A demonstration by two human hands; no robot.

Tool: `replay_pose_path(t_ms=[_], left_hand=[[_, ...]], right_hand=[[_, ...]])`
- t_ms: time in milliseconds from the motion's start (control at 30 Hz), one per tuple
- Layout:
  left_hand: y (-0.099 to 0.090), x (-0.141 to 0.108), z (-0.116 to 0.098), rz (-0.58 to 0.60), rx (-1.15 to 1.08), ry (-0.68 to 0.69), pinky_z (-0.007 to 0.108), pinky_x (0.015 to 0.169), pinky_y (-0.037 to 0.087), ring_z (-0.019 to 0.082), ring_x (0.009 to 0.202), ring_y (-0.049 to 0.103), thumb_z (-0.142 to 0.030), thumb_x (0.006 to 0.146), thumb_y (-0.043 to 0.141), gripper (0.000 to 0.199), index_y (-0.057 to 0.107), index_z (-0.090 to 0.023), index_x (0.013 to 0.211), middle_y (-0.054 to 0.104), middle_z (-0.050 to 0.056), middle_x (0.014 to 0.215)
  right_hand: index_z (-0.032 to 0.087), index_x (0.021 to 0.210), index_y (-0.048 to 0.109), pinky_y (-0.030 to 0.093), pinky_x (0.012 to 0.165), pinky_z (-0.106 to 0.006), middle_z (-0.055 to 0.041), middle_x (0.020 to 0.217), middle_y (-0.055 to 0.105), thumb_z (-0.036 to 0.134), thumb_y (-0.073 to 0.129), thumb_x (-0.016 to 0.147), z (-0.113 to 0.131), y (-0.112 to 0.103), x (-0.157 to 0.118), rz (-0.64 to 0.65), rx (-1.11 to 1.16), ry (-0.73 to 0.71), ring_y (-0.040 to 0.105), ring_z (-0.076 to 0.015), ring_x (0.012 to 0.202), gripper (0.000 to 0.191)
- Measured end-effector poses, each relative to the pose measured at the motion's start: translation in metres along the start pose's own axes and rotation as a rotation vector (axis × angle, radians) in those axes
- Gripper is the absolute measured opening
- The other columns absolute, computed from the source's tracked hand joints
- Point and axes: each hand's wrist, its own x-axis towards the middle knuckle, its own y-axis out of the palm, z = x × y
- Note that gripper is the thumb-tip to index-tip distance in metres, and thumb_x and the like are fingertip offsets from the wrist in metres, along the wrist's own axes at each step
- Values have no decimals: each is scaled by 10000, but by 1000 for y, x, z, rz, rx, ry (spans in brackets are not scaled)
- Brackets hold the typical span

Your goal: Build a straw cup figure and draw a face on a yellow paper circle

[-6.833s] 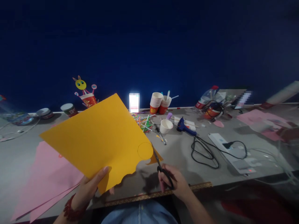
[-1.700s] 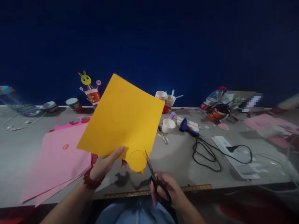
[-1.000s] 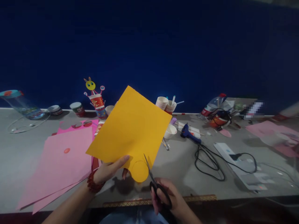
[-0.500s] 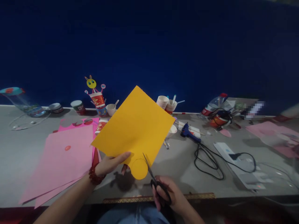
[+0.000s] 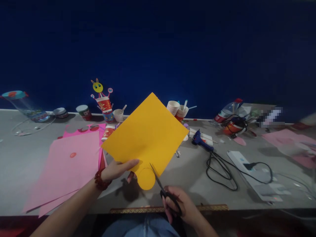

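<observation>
Scissors at the yellow sheet, lower centre!
My left hand (image 5: 119,169) pinches the yellow sheet (image 5: 148,131) near its lower edge; my right hand (image 5: 177,202), fingers curled closed, grips the scissors (image 5: 160,186) beside the circle (image 5: 146,178).

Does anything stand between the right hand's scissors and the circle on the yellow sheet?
Nothing visible does: the scissors, held in the right hand, lie beside the circle on the yellow sheet; the left hand grips farther left.
</observation>
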Motion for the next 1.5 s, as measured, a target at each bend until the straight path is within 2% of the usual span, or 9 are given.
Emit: replay_pose_path(t_ms=[167,733,1033,1233,1500], left_hand=[[-4,4,-3,63,13,10,215,428,443,106,401,553,-502,930,570,422,699,-129,779,672,34,577],[-7,7,-14,144,-7,-3,206,398,445,117,415,572,-491,912,590,392,722,-141,792,695,46,616],[-7,9,-23,193,0,-2,207,400,427,98,392,531,-465,917,596,380,720,-134,778,679,49,592],[-5,11,-30,216,-45,11,203,368,403,94,378,522,-470,872,656,353,702,-126,809,685,34,605],[-8,13,-26,250,-39,-9,187,366,397,85,388,523,-465,880,647,363,694,-111,813,670,35,598]], right_hand=[[202,661,493,254,398,-209,55,424,508,800,563,774,6,-2,0,-6,-69,3,402,-80,348,612],[220,608,443,236,418,-221,59,397,470,863,541,722,11,-6,-2,-1,-164,39,384,-84,362,660],[219,635,449,230,425,-219,67,403,478,824,561,745,9,-13,-3,46,-167,54,388,-85,365,625],[225,621,426,210,414,-212,73,397,456,793,579,754,9,-17,-4,66,-195,63,403,-85,366,603],[220,618,426,228,425,-208,73,398,470,772,565,780,8,-20,-3,87,-246,41,401,-80,371,592]])
